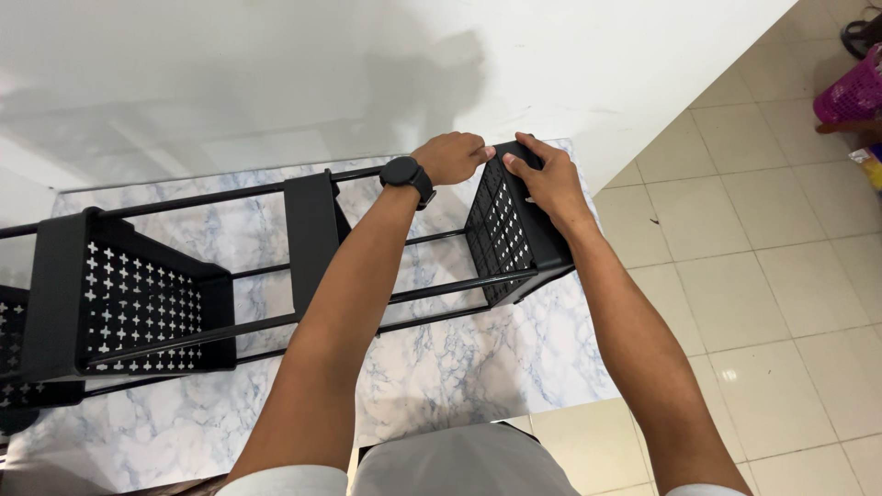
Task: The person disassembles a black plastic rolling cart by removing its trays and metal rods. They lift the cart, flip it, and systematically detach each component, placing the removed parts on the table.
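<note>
A black metal rack lies on its side on a marble-patterned mat (pixel 459 367), its long rods (pixel 432 289) running left to right. Three perforated black baskets sit along the rods. My left hand (pixel 450 156), with a black watch (pixel 406 174) on the wrist, grips the far top edge of the right-hand basket (pixel 505 234). My right hand (pixel 544 179) rests flat on that same basket's top edge, fingers spread over the rim. The middle basket (pixel 312 230) stands behind my left forearm. The left basket (pixel 129 303) shows cross-shaped holes.
A white wall (pixel 367 64) rises just behind the rack. Beige floor tiles (pixel 763 257) spread to the right. A pink perforated basket (pixel 854 92) stands at the top right corner. My grey-clad lap (pixel 459 464) is at the bottom edge.
</note>
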